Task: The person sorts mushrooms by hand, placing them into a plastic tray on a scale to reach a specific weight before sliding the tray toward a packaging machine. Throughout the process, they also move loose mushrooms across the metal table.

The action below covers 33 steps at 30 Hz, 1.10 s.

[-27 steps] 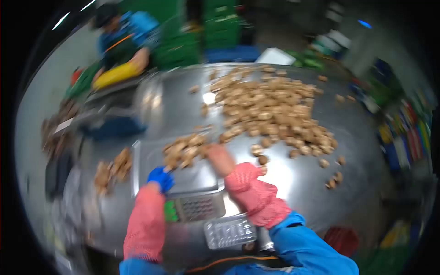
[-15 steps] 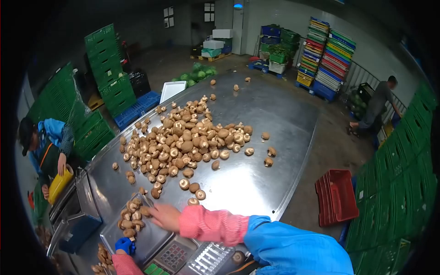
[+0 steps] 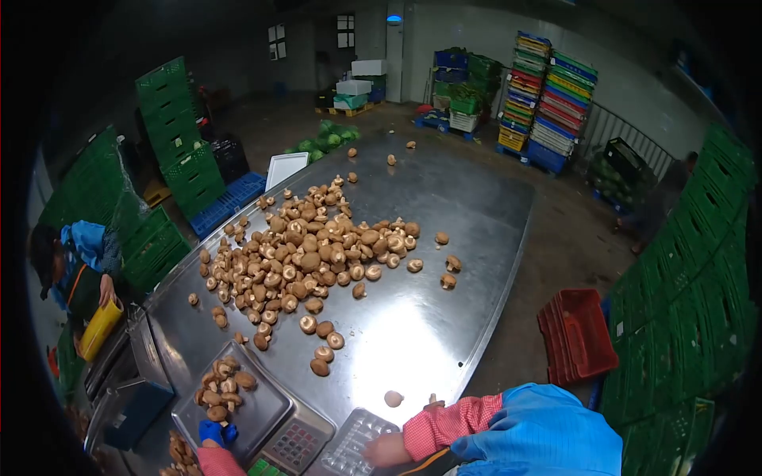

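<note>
My right hand (image 3: 386,450) is at the right part of a clear plastic tray (image 3: 357,438) on the steel table (image 3: 476,214); its fingertips are smeared and their grip is hidden. My left hand (image 3: 217,433), in a blue glove, touches the near edge of the scale's metal plate (image 3: 252,401), its fingers partly hidden. Several brown mushrooms (image 3: 222,386) lie heaped on that plate, just beyond the glove. The scale's keypad (image 3: 295,441) sits between my two hands. A large pile of mushrooms (image 3: 309,246) spreads over the table's middle.
Loose mushrooms (image 3: 320,367) lie near the scale. A co-worker (image 3: 79,270) at the left holds a yellow object (image 3: 101,328). Red crates (image 3: 578,337) stand on the floor to the right, beside stacked green crates (image 3: 675,317). Another person (image 3: 665,198) is at the far right.
My right hand has moved from the mushrooms on the scale plate rightward to the clear tray. My left hand stays at the plate's edge. The view has shifted slightly.
</note>
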### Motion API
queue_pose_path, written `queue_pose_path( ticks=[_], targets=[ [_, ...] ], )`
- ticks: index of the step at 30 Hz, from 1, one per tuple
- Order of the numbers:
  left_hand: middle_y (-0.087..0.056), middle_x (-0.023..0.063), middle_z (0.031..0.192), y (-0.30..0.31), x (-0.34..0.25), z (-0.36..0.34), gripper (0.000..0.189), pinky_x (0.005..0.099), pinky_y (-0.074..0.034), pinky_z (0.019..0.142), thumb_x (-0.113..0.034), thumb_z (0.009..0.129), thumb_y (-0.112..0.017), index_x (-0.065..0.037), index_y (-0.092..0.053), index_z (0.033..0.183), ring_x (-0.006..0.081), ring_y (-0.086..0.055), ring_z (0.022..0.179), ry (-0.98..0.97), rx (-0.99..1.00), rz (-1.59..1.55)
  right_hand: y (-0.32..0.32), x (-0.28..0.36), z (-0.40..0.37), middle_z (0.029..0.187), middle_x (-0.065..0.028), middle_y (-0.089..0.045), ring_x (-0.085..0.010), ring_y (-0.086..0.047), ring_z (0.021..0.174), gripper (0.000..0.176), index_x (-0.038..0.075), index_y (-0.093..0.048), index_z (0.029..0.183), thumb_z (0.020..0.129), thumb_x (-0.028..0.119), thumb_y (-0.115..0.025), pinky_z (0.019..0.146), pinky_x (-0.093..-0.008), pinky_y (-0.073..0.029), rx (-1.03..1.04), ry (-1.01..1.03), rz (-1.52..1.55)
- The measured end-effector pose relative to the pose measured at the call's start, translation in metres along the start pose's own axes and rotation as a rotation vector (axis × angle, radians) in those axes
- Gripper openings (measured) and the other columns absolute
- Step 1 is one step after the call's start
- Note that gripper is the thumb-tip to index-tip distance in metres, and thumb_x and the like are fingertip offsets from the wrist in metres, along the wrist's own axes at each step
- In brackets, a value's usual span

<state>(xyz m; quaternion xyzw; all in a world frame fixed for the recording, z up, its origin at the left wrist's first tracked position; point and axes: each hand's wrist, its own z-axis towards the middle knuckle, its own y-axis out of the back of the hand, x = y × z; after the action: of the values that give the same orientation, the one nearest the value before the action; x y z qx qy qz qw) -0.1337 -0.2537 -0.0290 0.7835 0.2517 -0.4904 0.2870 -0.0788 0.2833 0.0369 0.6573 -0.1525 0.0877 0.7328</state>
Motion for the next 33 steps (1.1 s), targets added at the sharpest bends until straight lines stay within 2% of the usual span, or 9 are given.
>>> queue_pose_path(
  ticks=[7, 9, 11, 15, 17, 20, 25, 29, 33],
  targets=[
    [-0.058, 0.0124, 0.097, -0.007, -0.059, -0.103, 0.032, 0.0357, -0.057, 0.066, 0.002, 0.078, -0.053, -0.006, -0.053, 0.109, 0.0268, -0.06, 0.083, 0.11, 0.265, -0.342, 0.005, 0.0, -0.004, 0.086, -0.015, -0.054, -0.0266, -0.059, 0.079, 0.013, -0.001, -0.06, 0.068, 0.074, 0.01, -0.058, 0.06, -0.0338, -0.055, 0.012, 0.053, 0.018],
    [-0.057, 0.011, 0.102, -0.004, -0.043, -0.11, 0.031, 0.0356, -0.056, 0.071, 0.0, 0.08, -0.051, -0.006, -0.052, 0.111, 0.0256, -0.059, 0.09, -0.111, 0.33, -0.258, 0.017, 0.001, -0.003, 0.087, -0.0154, -0.054, -0.027, -0.059, 0.078, 0.014, -0.002, -0.06, 0.07, 0.075, 0.011, -0.057, 0.059, -0.0339, -0.054, 0.055, 0.069, 0.02],
    [-0.057, 0.0099, 0.104, -0.004, -0.06, -0.135, 0.031, 0.0359, -0.055, 0.076, -0.001, 0.081, -0.051, -0.006, -0.051, 0.112, 0.0235, -0.058, 0.092, 0.052, 0.288, -0.391, 0.021, 0.0, -0.001, 0.088, -0.0156, -0.054, -0.0271, -0.059, 0.076, 0.014, -0.002, -0.059, 0.072, 0.075, 0.011, -0.056, 0.059, -0.034, -0.054, 0.074, 0.103, 0.032],
    [-0.058, 0.0083, 0.102, 0.014, -0.049, -0.141, 0.03, 0.0357, -0.055, 0.074, -0.002, 0.08, -0.054, -0.007, -0.052, 0.11, 0.0222, -0.058, 0.092, -0.01, 0.286, -0.305, 0.016, -0.002, -0.004, 0.09, -0.0154, -0.053, -0.0268, -0.058, 0.076, 0.015, -0.002, -0.058, 0.075, 0.076, 0.012, -0.055, 0.059, -0.0337, -0.054, 0.072, 0.078, 0.052],
    [-0.057, 0.0079, 0.099, 0.021, -0.048, -0.152, 0.029, 0.0342, -0.055, 0.07, -0.006, 0.081, -0.058, -0.008, -0.053, 0.109, 0.0222, -0.059, 0.088, -0.043, 0.395, -0.479, 0.019, 0.001, -0.009, 0.092, -0.0148, -0.053, -0.0264, -0.058, 0.081, 0.014, -0.001, -0.059, 0.078, 0.077, 0.013, -0.055, 0.061, -0.0337, -0.054, 0.089, 0.026, 0.05],
    [-0.059, 0.0067, 0.092, 0.023, -0.077, -0.192, 0.028, 0.0329, -0.057, 0.069, -0.013, 0.08, -0.064, -0.005, -0.057, 0.105, 0.0191, -0.061, 0.081, 0.001, 0.264, -0.495, 0.042, 0.002, 0.0, 0.094, -0.013, -0.053, -0.0248, -0.058, 0.089, 0.014, 0.001, -0.059, 0.084, 0.077, 0.013, -0.056, 0.066, -0.0325, -0.055, 0.207, 0.073, 0.046],
    [-0.062, 0.013, 0.099, 0.069, -0.077, -0.233, 0.035, 0.0366, -0.059, 0.074, 0.001, 0.074, -0.065, -0.001, -0.055, 0.108, 0.0272, -0.065, 0.087, -0.008, 0.178, -0.594, 0.063, 0.011, 0.016, 0.102, -0.0131, -0.052, -0.0268, -0.056, 0.098, 0.019, 0.0, -0.057, 0.095, 0.08, 0.01, -0.053, 0.07, -0.0352, -0.055, 0.391, 0.069, -0.001],
    [-0.061, 0.0154, 0.106, 0.123, -0.051, -0.265, 0.044, 0.0389, -0.06, 0.073, -0.001, 0.081, -0.063, -0.003, -0.044, 0.121, 0.029, -0.065, 0.089, 0.05, 0.0, -0.568, 0.074, 0.021, 0.023, 0.099, -0.0113, -0.055, -0.0267, -0.058, 0.093, 0.019, 0.0, -0.057, 0.096, 0.08, 0.008, -0.052, 0.071, -0.0351, -0.054, 0.425, 0.113, 0.045],
    [-0.059, 0.0148, 0.112, 0.164, -0.033, -0.296, 0.051, 0.0351, -0.059, 0.074, 0.0, 0.077, -0.062, -0.006, -0.042, 0.125, 0.0256, -0.065, 0.088, 0.061, -0.205, -0.501, 0.08, 0.019, 0.028, 0.097, -0.0108, -0.055, -0.0266, -0.059, 0.09, 0.019, 0.0, -0.058, 0.095, 0.078, 0.008, -0.052, 0.07, -0.0346, -0.053, 0.409, 0.145, 0.036]
  ],
)
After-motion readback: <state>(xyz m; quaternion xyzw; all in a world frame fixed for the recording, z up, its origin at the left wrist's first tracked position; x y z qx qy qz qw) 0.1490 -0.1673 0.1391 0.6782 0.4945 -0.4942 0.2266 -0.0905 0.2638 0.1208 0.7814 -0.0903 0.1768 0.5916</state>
